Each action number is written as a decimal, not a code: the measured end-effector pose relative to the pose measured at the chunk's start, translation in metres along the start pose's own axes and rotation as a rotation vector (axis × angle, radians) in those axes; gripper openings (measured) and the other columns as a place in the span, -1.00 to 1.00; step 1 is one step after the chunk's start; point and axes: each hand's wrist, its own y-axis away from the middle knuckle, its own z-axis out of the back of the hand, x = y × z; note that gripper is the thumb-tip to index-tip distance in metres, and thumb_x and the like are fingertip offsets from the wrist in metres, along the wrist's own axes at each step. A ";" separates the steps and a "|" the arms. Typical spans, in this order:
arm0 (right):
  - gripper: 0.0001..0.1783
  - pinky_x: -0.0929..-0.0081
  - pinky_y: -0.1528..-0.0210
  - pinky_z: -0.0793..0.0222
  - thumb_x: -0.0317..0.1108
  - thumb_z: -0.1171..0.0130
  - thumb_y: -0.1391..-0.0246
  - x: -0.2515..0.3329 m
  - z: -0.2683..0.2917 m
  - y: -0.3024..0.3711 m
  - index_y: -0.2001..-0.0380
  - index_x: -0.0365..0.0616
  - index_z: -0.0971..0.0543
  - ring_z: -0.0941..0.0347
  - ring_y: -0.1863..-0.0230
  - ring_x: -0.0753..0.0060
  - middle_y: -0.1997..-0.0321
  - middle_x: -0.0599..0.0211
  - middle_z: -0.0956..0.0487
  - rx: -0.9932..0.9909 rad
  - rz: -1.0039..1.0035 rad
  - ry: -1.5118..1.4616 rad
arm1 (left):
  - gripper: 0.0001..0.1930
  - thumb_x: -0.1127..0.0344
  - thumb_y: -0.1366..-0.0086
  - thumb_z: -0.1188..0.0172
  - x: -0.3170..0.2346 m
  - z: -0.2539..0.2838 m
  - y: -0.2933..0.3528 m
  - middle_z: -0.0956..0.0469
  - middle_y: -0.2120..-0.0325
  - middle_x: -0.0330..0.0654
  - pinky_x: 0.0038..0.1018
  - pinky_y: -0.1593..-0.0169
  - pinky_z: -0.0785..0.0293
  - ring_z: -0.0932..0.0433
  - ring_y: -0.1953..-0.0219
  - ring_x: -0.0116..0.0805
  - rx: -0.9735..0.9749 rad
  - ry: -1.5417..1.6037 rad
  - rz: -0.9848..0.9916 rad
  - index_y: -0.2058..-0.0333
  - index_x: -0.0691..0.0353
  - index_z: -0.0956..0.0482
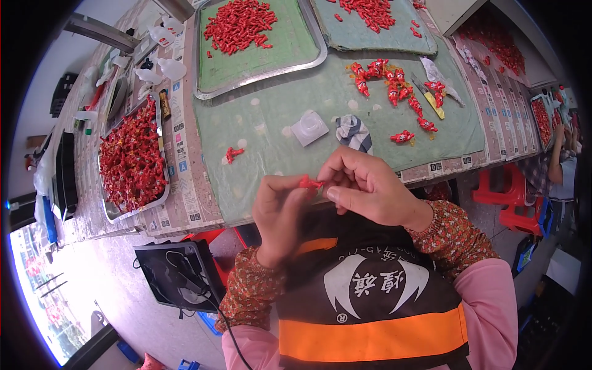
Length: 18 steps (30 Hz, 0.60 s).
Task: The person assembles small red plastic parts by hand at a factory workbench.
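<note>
Both of my hands are raised over the near edge of a green cloth. Between the thumb and index finger of my left hand sits a small glossy red figure piece. My right hand is closed in a pinch at the right end of that piece; its fingertips partly hide what they grip. A single red piece lies on the cloth beyond my left hand. Past my right hand are a white square holder, a crumpled striped cloth and several red figures with yellow bits.
Trays of red pieces stand at the back and left. A yellow-handled knife lies at the right, near a crumpled white wrapper. White bottles stand back left. Red stools and another person's arm are far right.
</note>
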 end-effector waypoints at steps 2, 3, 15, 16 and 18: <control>-0.87 0.69 0.34 -0.43 -0.49 -0.13 -0.17 0.000 -0.004 -0.001 0.22 -0.23 -0.45 -0.44 0.41 0.71 0.36 0.41 -0.50 -0.026 0.094 0.120 | -0.87 0.54 -0.29 -0.14 -0.009 -0.002 -0.002 -0.58 0.28 -0.15 -0.57 0.09 -0.45 -0.54 0.24 -0.50 -0.018 0.141 0.068 0.19 0.35 -0.47; -0.87 0.69 0.34 -0.40 -0.51 -0.15 -0.15 0.004 -0.007 -0.002 0.23 -0.24 -0.46 -0.43 0.40 0.72 0.37 0.43 -0.50 -0.050 0.124 0.224 | -0.87 0.54 -0.29 -0.14 -0.009 -0.002 -0.003 -0.58 0.28 -0.15 -0.57 0.09 -0.45 -0.54 0.24 -0.50 -0.019 0.140 0.065 0.19 0.35 -0.47; -0.92 0.70 0.44 -0.32 -0.53 -0.16 -0.15 -0.004 -0.007 -0.008 0.30 -0.27 -0.47 -0.36 0.48 0.77 0.46 0.48 -0.49 -0.128 0.171 0.333 | -0.92 0.51 -0.31 -0.13 -0.013 -0.001 -0.009 -0.59 0.31 -0.17 -0.57 0.13 -0.46 -0.54 0.27 -0.53 0.027 0.221 0.246 0.23 0.34 -0.47; -0.92 0.71 0.46 -0.32 -0.52 -0.15 -0.16 -0.005 -0.008 -0.008 0.30 -0.27 -0.47 -0.36 0.49 0.79 0.46 0.48 -0.50 -0.128 0.153 0.306 | -0.92 0.50 -0.31 -0.14 -0.013 -0.001 -0.009 -0.59 0.31 -0.17 -0.57 0.14 -0.46 -0.53 0.28 -0.54 0.017 0.206 0.238 0.24 0.33 -0.47; -0.92 0.72 0.48 -0.32 -0.52 -0.16 -0.16 -0.005 -0.008 -0.009 0.30 -0.26 -0.47 -0.37 0.49 0.80 0.45 0.49 -0.50 -0.130 0.140 0.281 | -0.93 0.50 -0.31 -0.14 -0.013 -0.001 -0.009 -0.59 0.32 -0.18 -0.57 0.15 -0.46 -0.53 0.28 -0.54 0.009 0.192 0.229 0.25 0.33 -0.48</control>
